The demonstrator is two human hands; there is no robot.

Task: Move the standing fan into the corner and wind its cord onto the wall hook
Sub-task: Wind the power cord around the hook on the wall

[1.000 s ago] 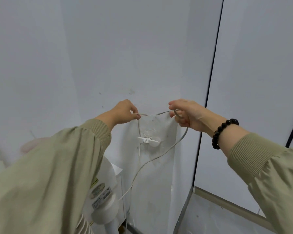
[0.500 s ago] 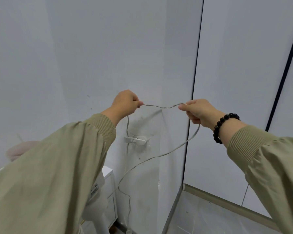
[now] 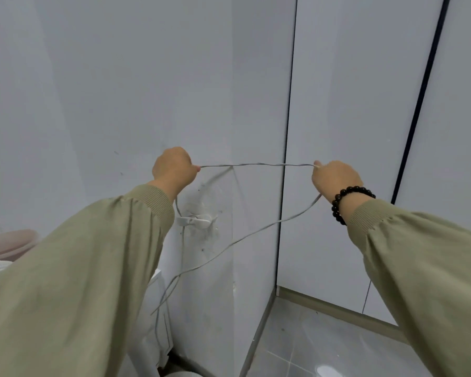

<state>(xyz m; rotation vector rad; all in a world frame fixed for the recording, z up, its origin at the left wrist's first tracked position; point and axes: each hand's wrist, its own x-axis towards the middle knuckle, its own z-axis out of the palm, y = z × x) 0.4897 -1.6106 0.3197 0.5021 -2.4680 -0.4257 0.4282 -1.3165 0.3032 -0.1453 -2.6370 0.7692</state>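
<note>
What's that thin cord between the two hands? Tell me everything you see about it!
The cord is thin, pale grey and bendy. One stretch runs nearly straight between the left hand and the right hand, both pinching it. From the left hand it drops to the white wall hook; from the right it sags down leftward, below the hook.

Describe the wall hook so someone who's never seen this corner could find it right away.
Start at the grey wall left of the dark vertical seam. Just below the left hand is the wall hook, small and white, on a scuffed patch. It is the only fixture on that wall, and the thin cord hangs past it.
</note>
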